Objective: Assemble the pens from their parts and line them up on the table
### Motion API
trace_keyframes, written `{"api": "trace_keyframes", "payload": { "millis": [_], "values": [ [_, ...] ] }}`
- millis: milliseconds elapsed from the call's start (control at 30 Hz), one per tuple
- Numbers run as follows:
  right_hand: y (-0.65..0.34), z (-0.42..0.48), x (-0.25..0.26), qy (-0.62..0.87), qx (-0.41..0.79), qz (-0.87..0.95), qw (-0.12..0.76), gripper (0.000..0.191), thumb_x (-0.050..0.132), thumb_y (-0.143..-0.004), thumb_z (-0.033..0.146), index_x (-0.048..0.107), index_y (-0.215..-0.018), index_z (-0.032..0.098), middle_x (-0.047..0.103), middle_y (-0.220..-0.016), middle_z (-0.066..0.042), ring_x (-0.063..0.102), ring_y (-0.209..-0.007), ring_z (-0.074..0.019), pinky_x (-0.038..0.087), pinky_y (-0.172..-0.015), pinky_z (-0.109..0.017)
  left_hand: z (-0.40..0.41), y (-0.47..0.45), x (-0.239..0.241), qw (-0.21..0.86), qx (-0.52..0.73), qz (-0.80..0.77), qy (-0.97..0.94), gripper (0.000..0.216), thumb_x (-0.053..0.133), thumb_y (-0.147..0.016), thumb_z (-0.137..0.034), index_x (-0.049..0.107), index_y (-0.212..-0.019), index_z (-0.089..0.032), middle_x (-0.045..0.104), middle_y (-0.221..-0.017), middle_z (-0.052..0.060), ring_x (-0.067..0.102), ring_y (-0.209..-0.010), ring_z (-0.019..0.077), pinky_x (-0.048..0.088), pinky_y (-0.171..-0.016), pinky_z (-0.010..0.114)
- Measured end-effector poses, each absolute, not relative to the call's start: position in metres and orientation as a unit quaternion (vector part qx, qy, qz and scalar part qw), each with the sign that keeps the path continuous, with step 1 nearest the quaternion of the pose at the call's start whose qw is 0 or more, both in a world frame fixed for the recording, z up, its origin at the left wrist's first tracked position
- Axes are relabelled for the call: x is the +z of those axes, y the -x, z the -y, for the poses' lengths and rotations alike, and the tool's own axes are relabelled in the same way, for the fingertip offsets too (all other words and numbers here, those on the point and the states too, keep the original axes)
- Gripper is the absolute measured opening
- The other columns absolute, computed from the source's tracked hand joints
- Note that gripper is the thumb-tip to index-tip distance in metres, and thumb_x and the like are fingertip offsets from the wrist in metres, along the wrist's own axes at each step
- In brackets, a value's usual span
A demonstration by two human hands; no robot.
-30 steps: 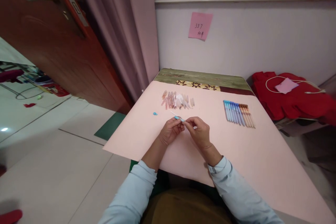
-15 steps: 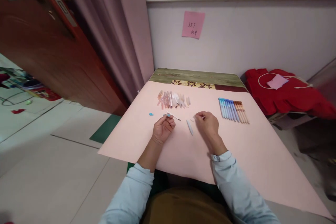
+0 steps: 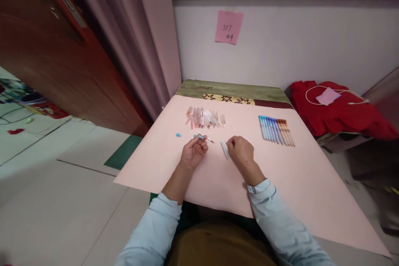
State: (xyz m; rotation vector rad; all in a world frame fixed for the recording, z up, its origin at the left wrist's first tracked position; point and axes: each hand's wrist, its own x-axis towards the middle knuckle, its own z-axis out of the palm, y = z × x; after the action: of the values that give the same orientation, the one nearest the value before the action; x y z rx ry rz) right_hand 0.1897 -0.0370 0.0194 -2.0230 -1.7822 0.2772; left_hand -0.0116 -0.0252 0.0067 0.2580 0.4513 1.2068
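My left hand (image 3: 195,153) is raised over the near-left of the sheet, fingers closed on a small blue pen part (image 3: 198,136). A thin pen refill (image 3: 210,140) with a dark tip lies just beyond those fingertips. My right hand (image 3: 241,151) is pinched low over the sheet, and whatever its fingertips hold is too small or hidden to make out. Just left of it lies a pale pen barrel (image 3: 225,150). Off to the left of my left hand rests another small blue pen part (image 3: 178,135).
Farther back lies a loose pile of pale pen barrels and refills (image 3: 204,118). At the right, several pens (image 3: 276,131) form a row from blue to brown. A pink sheet (image 3: 149,162) covers the table, and a red cloth (image 3: 339,120) lies on a seat at right.
My right hand has moved left and closer to the pale barrel, and its fingers have closed further. My left hand has tilted the blue pen part, so more of its side shows.
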Motion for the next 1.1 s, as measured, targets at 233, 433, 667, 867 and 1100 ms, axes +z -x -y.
{"api": "trace_keyframes", "payload": {
  "millis": [233, 433, 667, 867, 1100],
  "values": [
    [-0.183, 0.039, 0.022, 0.647, 0.191, 0.593, 0.439, 0.017, 0.053, -0.087, 0.033, 0.063, -0.084, 0.020, 0.065, -0.071, -0.001, 0.057, -0.064, -0.0153, 0.039, -0.063, -0.026, 0.025, 0.013, 0.010, 0.792, 0.566, -0.211, -0.089, 0.007, 0.058, -0.085, -0.012, 0.064, -0.086, -0.010, 0.066, -0.083, 0.007, 0.052, -0.061, 0.0079, 0.046, -0.056, 0.021],
    [-0.168, 0.042, 0.019, 0.553, 0.312, 0.548, 0.545, 0.019, 0.064, -0.079, 0.036, 0.065, -0.085, 0.018, 0.067, -0.075, -0.001, 0.058, -0.063, -0.0133, 0.047, -0.063, -0.024, 0.025, 0.014, 0.014, 0.794, 0.572, -0.198, -0.052, 0.010, 0.052, -0.087, -0.012, 0.062, -0.086, -0.010, 0.064, -0.077, 0.006, 0.050, -0.057, 0.0071, 0.045, -0.053, 0.019],
    [-0.143, 0.049, 0.032, 0.487, 0.369, 0.543, 0.577, 0.019, 0.068, -0.079, 0.035, 0.065, -0.089, 0.019, 0.070, -0.080, -0.002, 0.063, -0.066, -0.0136, 0.052, -0.064, -0.025, 0.024, 0.015, 0.016, 0.791, 0.579, -0.198, -0.017, 0.011, 0.049, -0.090, -0.011, 0.060, -0.090, -0.010, 0.064, -0.078, 0.004, 0.052, -0.054, 0.0051, 0.047, -0.051, 0.016],
    [-0.124, 0.056, 0.057, 0.452, 0.339, 0.608, 0.558, 0.013, 0.064, -0.084, 0.033, 0.068, -0.086, 0.021, 0.073, -0.080, -0.002, 0.068, -0.069, -0.0150, 0.054, -0.066, -0.025, 0.019, 0.016, 0.008, 0.779, 0.586, -0.219, -0.038, 0.009, 0.052, -0.089, -0.011, 0.061, -0.091, -0.011, 0.067, -0.082, 0.004, 0.059, -0.060, 0.0059, 0.052, -0.058, 0.016],
    [-0.122, 0.048, 0.061, 0.521, 0.182, 0.700, 0.452, 0.012, 0.060, -0.088, 0.024, 0.072, -0.087, 0.024, 0.073, -0.089, -0.001, 0.066, -0.080, -0.0143, 0.048, -0.075, -0.024, 0.020, 0.010, 0.010, 0.774, 0.585, -0.228, -0.078, 0.010, 0.055, -0.087, -0.015, 0.064, -0.089, -0.010, 0.067, -0.074, 0.004, 0.061, -0.060, 0.0094, 0.052, -0.060, 0.021]
  ]
}}
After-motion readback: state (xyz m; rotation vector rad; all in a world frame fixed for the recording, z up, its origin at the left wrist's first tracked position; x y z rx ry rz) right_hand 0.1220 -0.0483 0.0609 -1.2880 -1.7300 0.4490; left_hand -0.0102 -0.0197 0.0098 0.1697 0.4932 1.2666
